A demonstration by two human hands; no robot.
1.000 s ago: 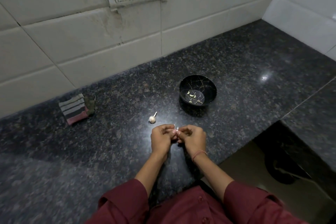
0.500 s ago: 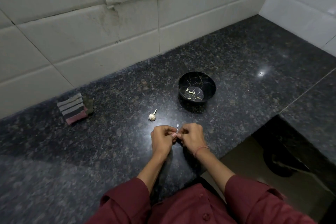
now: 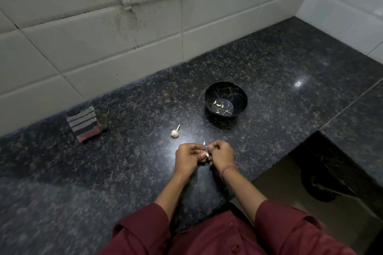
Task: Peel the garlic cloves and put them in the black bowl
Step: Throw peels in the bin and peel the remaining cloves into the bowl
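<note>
Pinching garlic clove [image 3: 207, 154] between curled left hand [image 3: 187, 155] and right hand [image 3: 220, 154], peeling near worktop [image 3: 124, 172] front edge, black bowl [image 3: 243, 107] sitting near for short drop.

I watch the left forearm [image 3: 173, 191] come in from 6 o'clock angling toward 1, and the right forearm [image 3: 244, 189] angling toward 11, both bare below maroon sleeves [image 3: 145, 227] that end near the elbows. The left hand [image 3: 187, 156] and right hand [image 3: 220, 154] meet close together, backs up, fingers curled inward. Their fingertips pinch a garlic clove [image 3: 207, 154], left hand at its 9 o'clock, right at its 3. I make out a thin thread band [image 3: 228, 168] circling the right wrist.
</note>
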